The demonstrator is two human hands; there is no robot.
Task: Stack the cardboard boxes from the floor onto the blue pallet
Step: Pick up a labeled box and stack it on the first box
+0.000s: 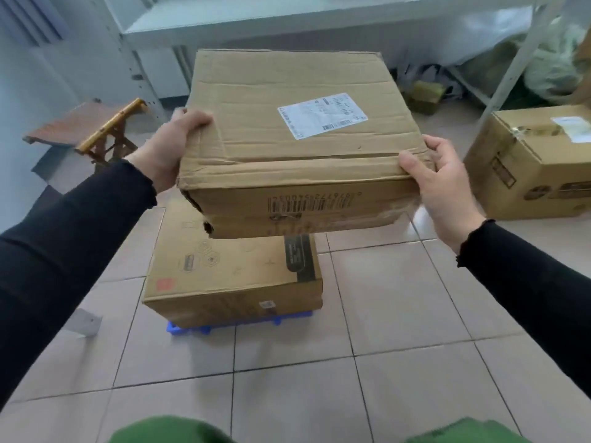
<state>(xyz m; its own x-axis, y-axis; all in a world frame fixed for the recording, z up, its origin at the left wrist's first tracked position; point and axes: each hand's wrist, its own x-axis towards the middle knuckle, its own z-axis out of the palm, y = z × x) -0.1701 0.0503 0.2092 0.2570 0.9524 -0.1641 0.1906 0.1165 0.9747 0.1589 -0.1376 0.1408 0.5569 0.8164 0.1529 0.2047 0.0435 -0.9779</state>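
I hold a worn, creased cardboard box (297, 139) with a white shipping label in the air at chest height. My left hand (171, 148) grips its left edge and my right hand (439, 183) grips its right near corner. Below it a second cardboard box (230, 276) rests on the blue pallet (192, 330), of which only a strip of the front edge shows. The held box hangs above this box and hides its far part. A third cardboard box (531, 164) stands on the floor at the right.
A small folding wooden stool (92, 129) stands at the left. White metal shelving (287, 24) runs along the back, with bags and a small green box (425, 94) under it. The tiled floor (383, 362) stretches toward me.
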